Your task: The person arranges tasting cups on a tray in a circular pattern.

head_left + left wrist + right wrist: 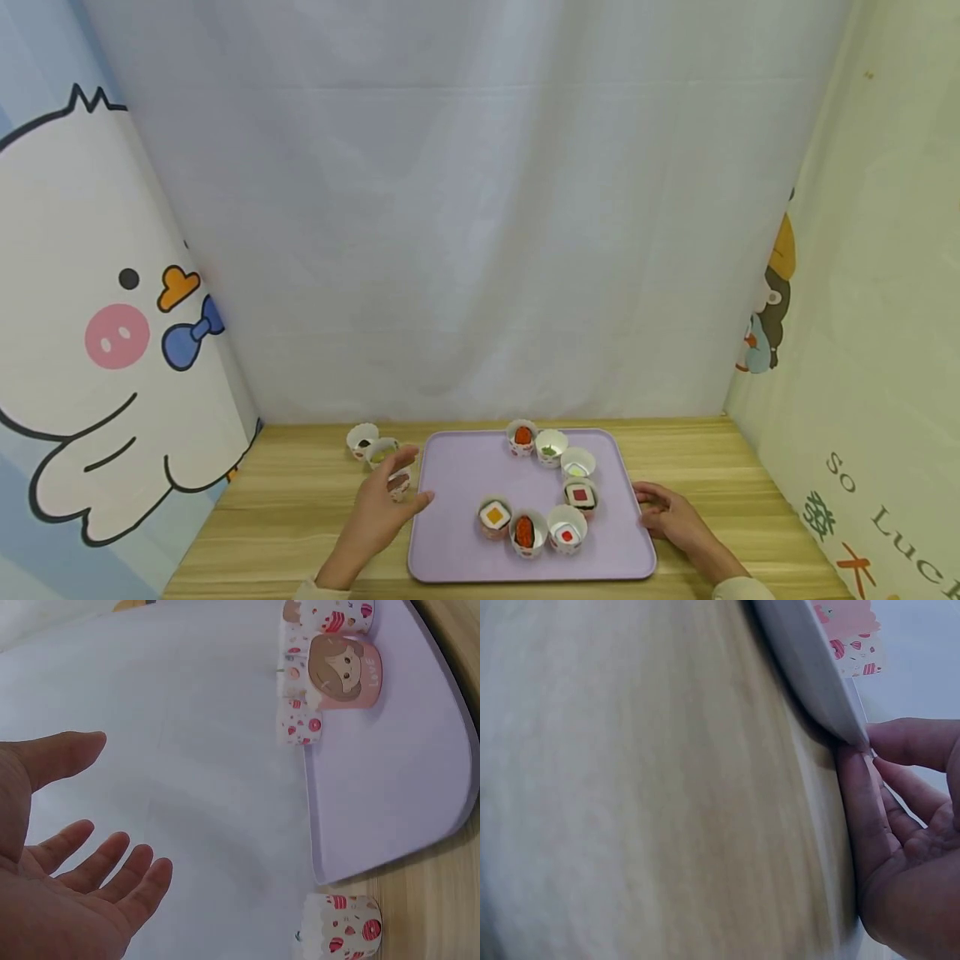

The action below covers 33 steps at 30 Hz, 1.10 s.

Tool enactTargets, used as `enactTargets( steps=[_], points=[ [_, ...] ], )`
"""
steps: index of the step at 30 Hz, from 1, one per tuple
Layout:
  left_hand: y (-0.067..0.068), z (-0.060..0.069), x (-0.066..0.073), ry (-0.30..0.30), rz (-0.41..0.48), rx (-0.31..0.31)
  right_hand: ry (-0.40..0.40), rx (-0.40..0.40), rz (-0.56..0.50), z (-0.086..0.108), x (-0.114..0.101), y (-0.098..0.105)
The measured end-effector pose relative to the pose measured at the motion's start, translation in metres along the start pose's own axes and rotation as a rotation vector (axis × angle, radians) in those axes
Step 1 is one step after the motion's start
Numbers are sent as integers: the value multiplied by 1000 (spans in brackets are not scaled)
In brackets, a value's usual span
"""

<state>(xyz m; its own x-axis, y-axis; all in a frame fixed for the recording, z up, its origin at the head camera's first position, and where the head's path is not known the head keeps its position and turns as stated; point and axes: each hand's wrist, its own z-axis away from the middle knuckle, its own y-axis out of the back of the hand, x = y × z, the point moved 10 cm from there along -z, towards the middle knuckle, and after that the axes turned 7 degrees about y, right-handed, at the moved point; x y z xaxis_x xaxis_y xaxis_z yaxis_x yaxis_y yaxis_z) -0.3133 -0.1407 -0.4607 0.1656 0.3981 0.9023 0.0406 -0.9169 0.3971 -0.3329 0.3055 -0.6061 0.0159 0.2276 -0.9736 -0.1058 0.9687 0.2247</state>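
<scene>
While the right edge of a lavender tray is pinched between the thumb and fingers of the right hand, nothing is held by the left hand, whose thumb and fingers are spread well apart beside the left edge. The tray is set on a wood-grained table, and seven paper cups are carried on it in a curve open to the left. Orange-red filling is contained in the far cup; a bit of green is seen in the next cup, and something yellow-green in the third cup. A white piece topped with a dark red square is held in the fourth cup, a small red piece in the fifth cup, orange-red filling edged with black in the sixth cup, and a white piece with an orange-yellow square in the seventh cup. Left of the tray, three more cups are grouped: a dark piece is contained in the outermost cup, something yellow-green in the middle cup, while the nearest cup is partly hidden by the left hand.
</scene>
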Motion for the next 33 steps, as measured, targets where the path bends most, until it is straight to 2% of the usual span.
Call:
enactTargets(
  steps=[6, 11, 16, 24, 33],
  points=[
    [24, -1, -11, 10, -18, 52, -6, 4, -2, -1, 2, 1],
    [34, -3, -21, 23, -33, 79, -1, -1, -3, -1, 2, 1],
    [37, -5, -34, 27, -31, 104, -1, -6, -10, 0, 2, 0],
    [36, -10, -59, 112, -35, 85, -9, 5, -11, 0, 3, 1],
    [31, -21, -88, 176, -31, 85, -9, 5, -17, 1, -1, 0]
  ],
)
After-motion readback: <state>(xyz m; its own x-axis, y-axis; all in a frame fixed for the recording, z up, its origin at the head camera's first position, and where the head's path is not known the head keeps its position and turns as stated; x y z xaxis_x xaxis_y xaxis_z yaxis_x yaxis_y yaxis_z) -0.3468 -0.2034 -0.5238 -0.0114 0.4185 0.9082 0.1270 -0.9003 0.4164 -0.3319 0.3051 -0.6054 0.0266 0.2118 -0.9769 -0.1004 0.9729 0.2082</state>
